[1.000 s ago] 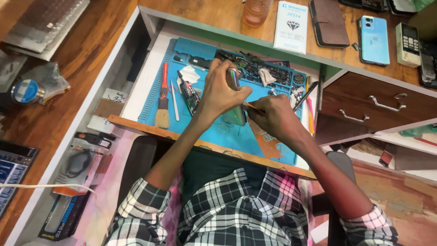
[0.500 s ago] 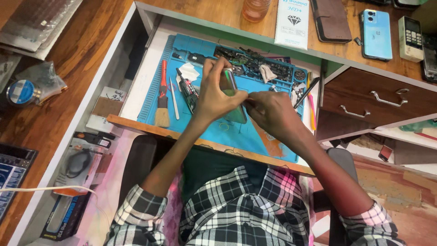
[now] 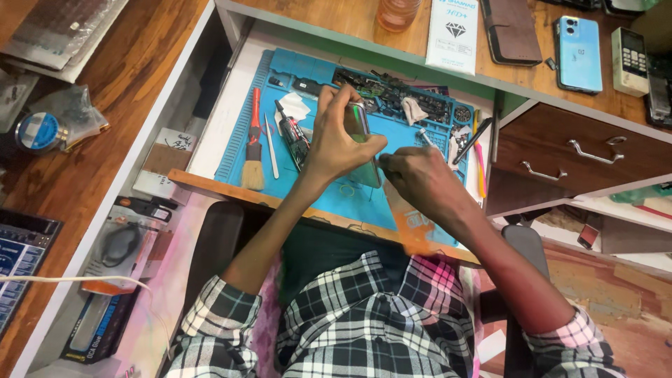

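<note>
My left hand (image 3: 336, 140) is grasping the phone (image 3: 360, 133) upright over the blue mat (image 3: 336, 199), fingers round its edges, & my right hand (image 3: 416, 178) is clenched beside its lower edge.

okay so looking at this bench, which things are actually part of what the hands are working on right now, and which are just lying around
In use:
- left hand, gripping the upright phone
- right hand, at the phone's lower edge
- blue work mat beneath them

Lying about:
- brush, red handle
- tweezers
- light blue phone on the desk
- brown wallet case
- tape roll
</note>
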